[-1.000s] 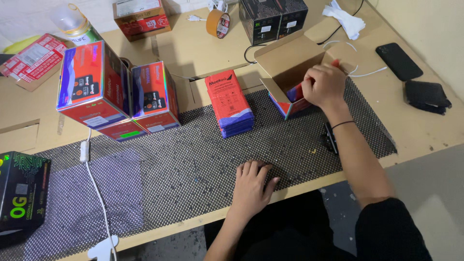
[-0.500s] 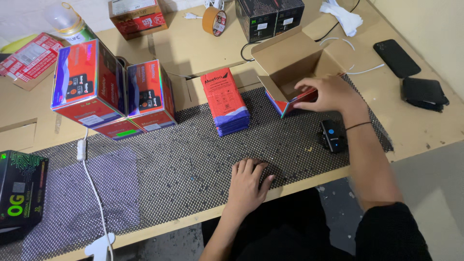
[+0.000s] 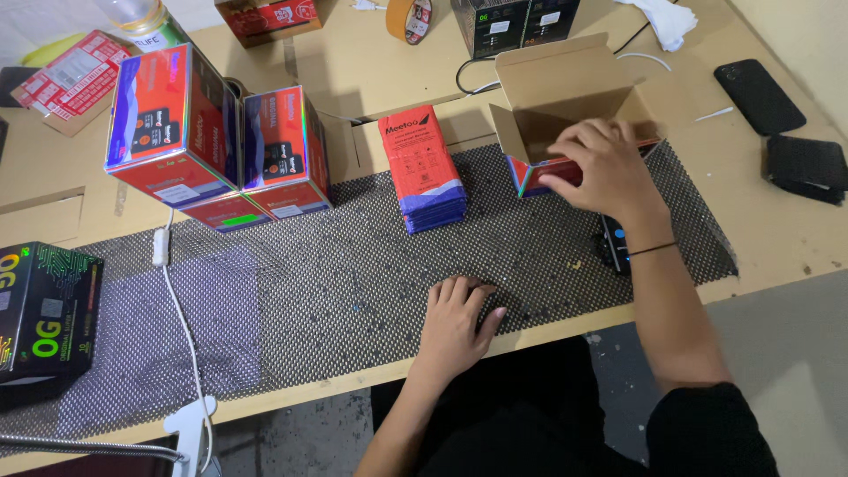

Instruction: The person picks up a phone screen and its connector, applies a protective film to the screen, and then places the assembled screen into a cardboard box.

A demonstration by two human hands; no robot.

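At the far left edge of the desk (image 3: 371,79) stood a black carton with green lettering (image 3: 44,318), partly out of frame, and beside it a white cable with an inline switch (image 3: 162,247) ran down across the black mesh mat (image 3: 309,283), which covered the front working strip and likely kept items from sliding. Behind the mat, two tall red-and-blue retail boxes (image 3: 221,150) stood upright and touching, with similar boxes lying flat under their front edges. Near the centre, a stack of flat red-and-blue packets (image 3: 424,168) rested on the rear edge of the mat, within reach of either hand. The left hand (image 3: 459,322) lay palm down on the mat near the desk's front edge, fingers together and curled over a small dark object that was mostly hidden; whether its grip was clamped on the object could not be told. To the right, an open brown cardboard carton (image 3: 565,88) stood with its flaps raised, giving access from above. The right hand (image 3: 609,168) was at the carton's front opening, its grip closed with thumb and fingers on a red-and-blue packet (image 3: 543,172) lying at the carton's lower front edge. A small dark device (image 3: 616,243) lay on the mat under the right wrist. A black phone (image 3: 760,95) and a black wallet (image 3: 808,168) lay well apart at the right end of the desk.
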